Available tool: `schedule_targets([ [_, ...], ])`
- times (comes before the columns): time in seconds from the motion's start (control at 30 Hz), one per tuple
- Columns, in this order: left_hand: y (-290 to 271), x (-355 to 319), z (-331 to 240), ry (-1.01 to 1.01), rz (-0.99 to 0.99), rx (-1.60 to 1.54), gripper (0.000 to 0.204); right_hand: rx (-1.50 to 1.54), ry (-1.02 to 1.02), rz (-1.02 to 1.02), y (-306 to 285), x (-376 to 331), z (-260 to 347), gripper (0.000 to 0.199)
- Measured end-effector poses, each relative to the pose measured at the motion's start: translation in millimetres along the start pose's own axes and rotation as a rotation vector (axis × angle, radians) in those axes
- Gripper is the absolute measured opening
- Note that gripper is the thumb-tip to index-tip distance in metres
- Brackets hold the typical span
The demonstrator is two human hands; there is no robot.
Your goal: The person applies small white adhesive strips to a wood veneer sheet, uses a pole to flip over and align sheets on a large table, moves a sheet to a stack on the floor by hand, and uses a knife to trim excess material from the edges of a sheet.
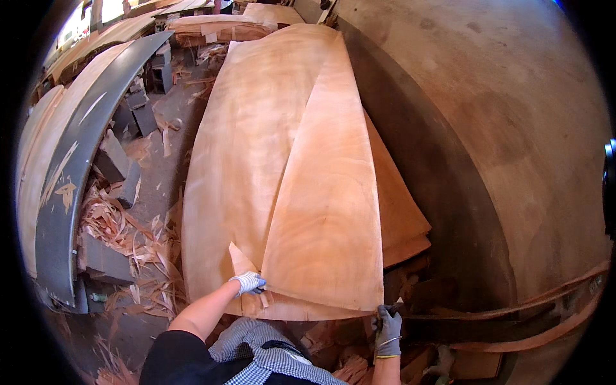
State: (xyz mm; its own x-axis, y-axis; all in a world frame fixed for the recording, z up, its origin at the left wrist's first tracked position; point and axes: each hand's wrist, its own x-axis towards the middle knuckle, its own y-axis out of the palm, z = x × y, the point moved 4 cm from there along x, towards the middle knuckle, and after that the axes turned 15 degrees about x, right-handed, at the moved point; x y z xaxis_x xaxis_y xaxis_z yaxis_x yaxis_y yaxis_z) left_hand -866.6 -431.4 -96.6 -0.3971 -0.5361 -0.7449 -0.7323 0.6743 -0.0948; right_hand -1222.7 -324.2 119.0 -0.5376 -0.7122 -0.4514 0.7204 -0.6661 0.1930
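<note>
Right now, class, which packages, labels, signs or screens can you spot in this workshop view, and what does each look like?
None show: no package, label, sign or screen.
Only veneer sheets stacked in the middle, thin and pale orange-brown.
Gloved left hand and right hand grip the near edge.

Bright daylight, sharp centre, dark fisheye-bent edges.

A bare concrete wall (487, 109) rises on the right, stained and dusty. The grey floor (176, 138) on the left is littered with veneer scraps (131, 240) and grey blocks (115, 157). A long dark bench (70, 173) curves along the left side. Daylight comes through windows (77, 19) at the far top left.
</note>
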Motion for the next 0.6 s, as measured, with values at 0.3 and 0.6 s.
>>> schedule_targets([
  [0.3,20,132,-80,0.037,-0.109,-0.038,0.033,-0.054,-0.049,0.010,18,148,61,0.013],
  [0.6,61,148,-33,-0.111,-0.334,-0.606,0.046,-0.194,-0.092,0.088,11,283,52,0.013],
])
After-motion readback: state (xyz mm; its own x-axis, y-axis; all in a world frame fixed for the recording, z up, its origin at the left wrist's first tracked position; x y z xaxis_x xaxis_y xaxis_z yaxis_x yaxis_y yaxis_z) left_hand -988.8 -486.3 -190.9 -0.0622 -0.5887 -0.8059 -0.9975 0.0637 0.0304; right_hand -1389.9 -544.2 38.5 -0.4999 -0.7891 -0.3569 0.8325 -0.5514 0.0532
